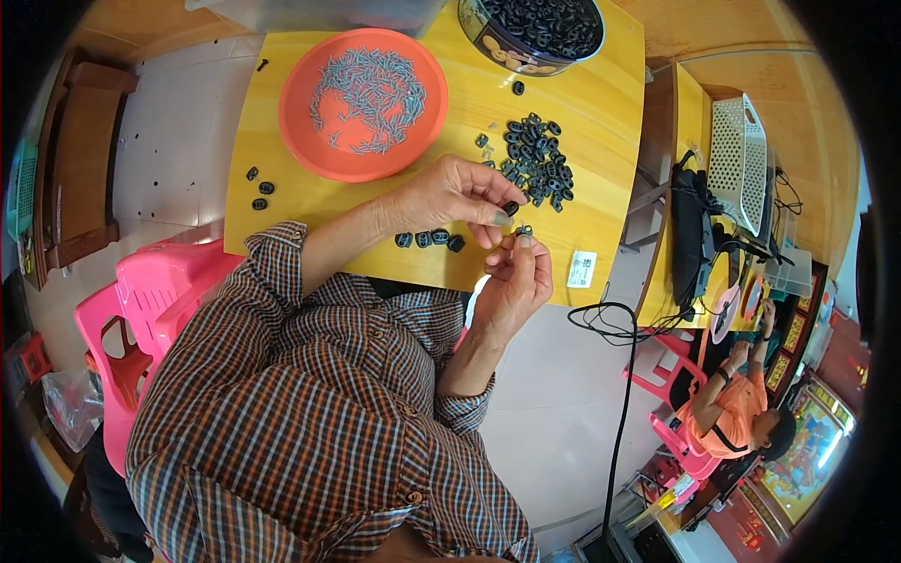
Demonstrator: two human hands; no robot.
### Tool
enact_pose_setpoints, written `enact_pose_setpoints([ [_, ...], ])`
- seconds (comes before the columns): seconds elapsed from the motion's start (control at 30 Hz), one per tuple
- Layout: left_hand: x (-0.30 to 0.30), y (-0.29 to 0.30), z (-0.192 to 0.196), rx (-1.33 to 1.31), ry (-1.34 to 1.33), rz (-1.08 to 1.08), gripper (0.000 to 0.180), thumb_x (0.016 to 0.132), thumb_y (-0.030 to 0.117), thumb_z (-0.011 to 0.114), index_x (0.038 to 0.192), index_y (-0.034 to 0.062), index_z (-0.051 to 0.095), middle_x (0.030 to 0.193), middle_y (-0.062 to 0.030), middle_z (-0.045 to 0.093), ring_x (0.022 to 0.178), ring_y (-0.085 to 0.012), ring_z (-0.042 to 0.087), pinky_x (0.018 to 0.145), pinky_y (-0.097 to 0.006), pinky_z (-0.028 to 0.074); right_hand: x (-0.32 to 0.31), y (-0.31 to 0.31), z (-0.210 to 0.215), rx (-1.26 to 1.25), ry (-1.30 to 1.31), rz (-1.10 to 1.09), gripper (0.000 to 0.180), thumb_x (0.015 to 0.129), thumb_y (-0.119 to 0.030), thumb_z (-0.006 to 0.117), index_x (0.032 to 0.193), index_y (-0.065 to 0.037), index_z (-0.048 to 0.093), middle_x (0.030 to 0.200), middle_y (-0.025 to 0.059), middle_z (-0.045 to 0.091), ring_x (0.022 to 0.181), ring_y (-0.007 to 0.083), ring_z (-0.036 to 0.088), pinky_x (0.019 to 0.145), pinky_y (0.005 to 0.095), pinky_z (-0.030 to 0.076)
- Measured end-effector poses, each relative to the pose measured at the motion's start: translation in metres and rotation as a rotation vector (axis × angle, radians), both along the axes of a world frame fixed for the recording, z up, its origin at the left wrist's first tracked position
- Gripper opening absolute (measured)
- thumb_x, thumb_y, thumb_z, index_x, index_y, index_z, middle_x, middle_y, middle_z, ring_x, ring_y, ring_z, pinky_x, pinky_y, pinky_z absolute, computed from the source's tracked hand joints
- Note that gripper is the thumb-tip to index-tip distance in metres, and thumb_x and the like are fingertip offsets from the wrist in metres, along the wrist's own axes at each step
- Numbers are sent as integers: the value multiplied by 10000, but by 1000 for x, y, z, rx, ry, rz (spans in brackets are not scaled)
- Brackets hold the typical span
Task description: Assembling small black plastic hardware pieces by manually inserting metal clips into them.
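Over the near edge of the yellow table, my left hand (pixel 449 199) pinches a small black oval part (pixel 511 208) between thumb and fingers. Just below and to its right, my right hand (pixel 514 280) has thumb and fingertips closed on something small that I cannot make out. The fingertips of both hands nearly meet. A pile of similar black oval parts (pixel 537 158) lies beyond them, with a few grey screws (pixel 488 150) by its left side. Several black parts (pixel 432 238) sit in a row under my left wrist.
An orange-red plate (pixel 296 113) of grey screws stands at the back left, a round tin (pixel 497 49) of black parts at the back. A white label (pixel 582 269) lies by the right edge. Pink chair (pixel 155 291) at left; black cable (pixel 619 422) hanging at right; a seated person (pixel 727 408) farther right.
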State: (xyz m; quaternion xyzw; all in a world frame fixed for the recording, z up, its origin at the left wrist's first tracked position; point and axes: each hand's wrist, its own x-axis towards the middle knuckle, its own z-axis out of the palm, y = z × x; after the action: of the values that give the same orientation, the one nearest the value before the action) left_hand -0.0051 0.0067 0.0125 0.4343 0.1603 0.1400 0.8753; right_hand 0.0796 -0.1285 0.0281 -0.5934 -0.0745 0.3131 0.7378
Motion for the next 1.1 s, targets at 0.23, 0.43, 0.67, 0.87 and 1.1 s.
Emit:
enact_pose_setpoints([
  [0.23, 1, -1, -1, -170, -45, -24, 314, 877, -26, 562, 1188, -59, 542, 957, -139, 643, 784, -199, 676, 675, -310, 594, -1, 2, 8, 13, -1, 5, 141, 898, -147, 589, 841, -18, 577, 730, 79, 632, 544, 83, 535, 486, 182, 396],
  [0.43, 1, 0, -4, -143, -9, -11, 310, 866, -31, 575, 1175, -50, 553, 959, -137, 643, 777, -191, 674, 676, -305, 592, -4, 6, 9, -4, -110, 3, 104, 898, -101, 582, 866, -3, 564, 728, 67, 607, 545, 88, 516, 496, 201, 395],
  [0.67, 2, 1, -6, -36, 53, 26, 284, 840, -31, 613, 1123, -29, 593, 949, -107, 654, 753, -141, 665, 670, -272, 580, -3, 7, 8, -91, -170, 17, 116, 898, -106, 585, 862, 2, 561, 681, 51, 576, 541, 84, 509, 505, 199, 393],
  [0.87, 2, 1, -2, 4, 50, 36, 281, 842, -19, 624, 1122, -9, 607, 892, -82, 668, 727, -119, 664, 656, -253, 574, -2, 8, 6, -118, -149, 23, 114, 899, -108, 580, 860, -3, 562, 663, 46, 572, 540, 80, 507, 507, 200, 391],
  [1.1, 3, 0, -6, 65, 87, 72, 172, 859, 49, 641, 1022, -6, 650, 762, -62, 660, 627, -100, 642, 572, -231, 554, -3, 8, 4, -119, -145, 1, 115, 892, -106, 582, 838, -6, 566, 685, 58, 590, 530, 86, 508, 486, 205, 393],
])
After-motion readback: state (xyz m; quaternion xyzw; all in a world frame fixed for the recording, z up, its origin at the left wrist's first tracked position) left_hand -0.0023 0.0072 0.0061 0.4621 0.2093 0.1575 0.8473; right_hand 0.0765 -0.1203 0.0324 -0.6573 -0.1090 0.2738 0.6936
